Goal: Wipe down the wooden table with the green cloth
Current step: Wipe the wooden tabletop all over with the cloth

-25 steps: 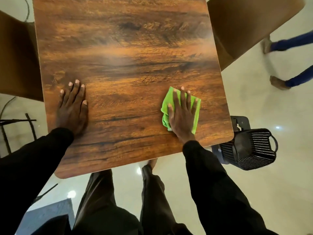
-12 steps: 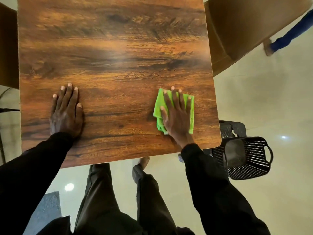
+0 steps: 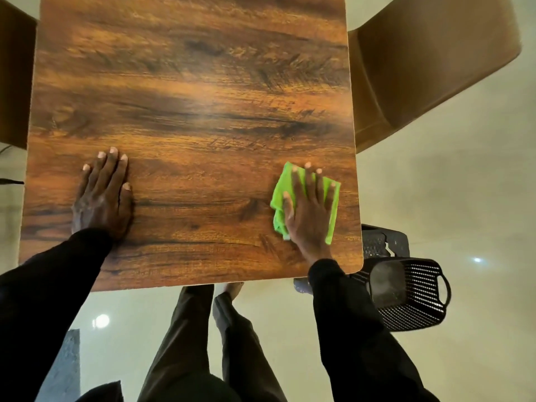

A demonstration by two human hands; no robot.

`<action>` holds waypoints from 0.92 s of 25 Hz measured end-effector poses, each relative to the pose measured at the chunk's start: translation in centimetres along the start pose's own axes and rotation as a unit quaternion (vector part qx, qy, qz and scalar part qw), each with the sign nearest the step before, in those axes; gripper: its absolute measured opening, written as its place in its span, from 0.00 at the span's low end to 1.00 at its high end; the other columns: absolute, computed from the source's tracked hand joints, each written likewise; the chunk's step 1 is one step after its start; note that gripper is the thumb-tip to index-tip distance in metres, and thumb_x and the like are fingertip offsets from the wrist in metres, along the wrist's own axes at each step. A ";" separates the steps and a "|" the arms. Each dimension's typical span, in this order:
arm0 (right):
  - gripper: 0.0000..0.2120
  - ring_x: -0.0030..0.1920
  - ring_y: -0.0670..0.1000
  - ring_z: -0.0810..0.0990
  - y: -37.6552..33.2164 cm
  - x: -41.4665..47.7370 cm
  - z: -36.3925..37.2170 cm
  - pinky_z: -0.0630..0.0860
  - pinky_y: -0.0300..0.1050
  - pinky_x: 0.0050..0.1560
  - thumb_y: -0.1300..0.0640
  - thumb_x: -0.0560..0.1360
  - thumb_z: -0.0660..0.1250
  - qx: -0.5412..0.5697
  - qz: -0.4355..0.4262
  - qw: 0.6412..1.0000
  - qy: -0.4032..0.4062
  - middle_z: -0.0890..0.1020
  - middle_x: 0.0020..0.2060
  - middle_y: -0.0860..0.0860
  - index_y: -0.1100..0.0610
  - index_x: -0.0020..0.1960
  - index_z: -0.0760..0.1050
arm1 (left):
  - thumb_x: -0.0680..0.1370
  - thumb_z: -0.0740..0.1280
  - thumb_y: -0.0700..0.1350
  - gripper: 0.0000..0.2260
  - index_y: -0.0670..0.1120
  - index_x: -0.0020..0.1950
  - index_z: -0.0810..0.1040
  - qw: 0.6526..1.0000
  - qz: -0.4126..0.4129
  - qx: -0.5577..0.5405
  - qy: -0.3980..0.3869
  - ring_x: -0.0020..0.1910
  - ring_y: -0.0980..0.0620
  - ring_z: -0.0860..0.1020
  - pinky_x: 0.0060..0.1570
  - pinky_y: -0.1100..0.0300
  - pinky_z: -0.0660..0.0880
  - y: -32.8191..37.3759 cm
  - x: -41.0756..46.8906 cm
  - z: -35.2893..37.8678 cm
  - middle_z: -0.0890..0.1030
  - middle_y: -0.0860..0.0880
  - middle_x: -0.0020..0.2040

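Cloth [image 3: 333,210], green and crumpled, lies near the right edge of the wooden table [image 3: 188,97], toward its near corner, pressed flat under the right hand [image 3: 307,210] with fingers spread wide. Left hand [image 3: 103,195] rests flat and empty on the near left, fingers together

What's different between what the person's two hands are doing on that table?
The right hand lies on the green cloth, pressing it to the wooden table; the left hand rests on bare wood with nothing under it. The right hand's fingers are spread across the cloth, while the left hand's lie close together. The right hand sits near the table's right edge, the left nearer the left edge. Both are flat, palm down, in dark sleeves.
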State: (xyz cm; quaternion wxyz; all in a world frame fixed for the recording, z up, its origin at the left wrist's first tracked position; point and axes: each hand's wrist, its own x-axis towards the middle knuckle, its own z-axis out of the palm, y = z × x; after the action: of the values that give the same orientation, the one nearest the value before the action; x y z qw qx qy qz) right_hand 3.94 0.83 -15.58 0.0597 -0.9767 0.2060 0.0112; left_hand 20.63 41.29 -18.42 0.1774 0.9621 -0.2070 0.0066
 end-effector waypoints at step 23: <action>0.31 0.89 0.60 0.48 -0.5 3.6 0.2 0.49 0.72 0.86 0.40 0.88 0.55 -0.016 -0.299 0.952 -0.066 0.53 0.89 0.54 0.50 0.88 0.58 | 0.88 0.53 0.47 0.26 0.41 0.85 0.58 0.998 0.051 -0.013 -0.020 0.86 0.42 0.53 0.85 0.41 0.51 10.4 3.1 3.8 0.55 0.42 0.87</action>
State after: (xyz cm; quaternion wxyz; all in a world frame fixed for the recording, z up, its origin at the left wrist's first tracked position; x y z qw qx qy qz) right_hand 7.44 -0.13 -15.88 0.0580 -0.9915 -0.0998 0.0602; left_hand 19.02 29.93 -18.15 0.1849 0.9479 -0.2594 -0.0062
